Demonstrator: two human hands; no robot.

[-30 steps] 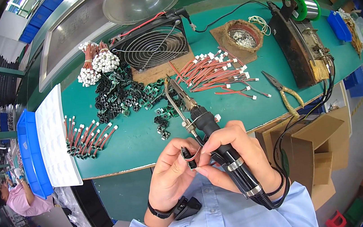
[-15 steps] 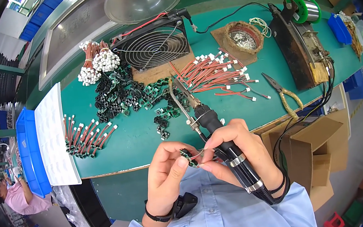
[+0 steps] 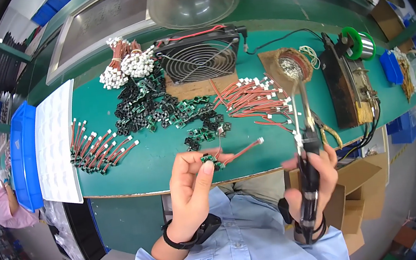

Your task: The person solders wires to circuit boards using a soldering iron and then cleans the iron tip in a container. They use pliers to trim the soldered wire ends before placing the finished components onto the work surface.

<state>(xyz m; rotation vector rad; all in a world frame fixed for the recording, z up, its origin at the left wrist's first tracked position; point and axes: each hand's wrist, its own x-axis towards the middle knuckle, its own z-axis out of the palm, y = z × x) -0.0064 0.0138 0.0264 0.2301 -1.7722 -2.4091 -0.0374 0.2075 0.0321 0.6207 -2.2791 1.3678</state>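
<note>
Standing toward the back of the green counter [image 3: 161, 148], the black fan [image 3: 198, 62] is taken as reference. A small green circuit board [image 3: 208, 158] is pinched, thumb to fingers, in the grip of the left hand [image 3: 191, 186], in front of the fan; a red lead [image 3: 244, 150] with a white connector extends rightward beside it. A soldering iron [image 3: 308, 182] is enclosed by the grip of the right hand [image 3: 325, 180], right-forward of the fan. Its tip is seen overlapping the round dish [image 3: 305, 60], right of the fan — contact cannot be told. Board pile [image 3: 140, 107]: left-forward of the fan. Loose red leads [image 3: 256, 97]: right-forward. Wired boards [image 3: 104, 154] are laid out farther left — next to a white tray [image 3: 58, 143].
</note>
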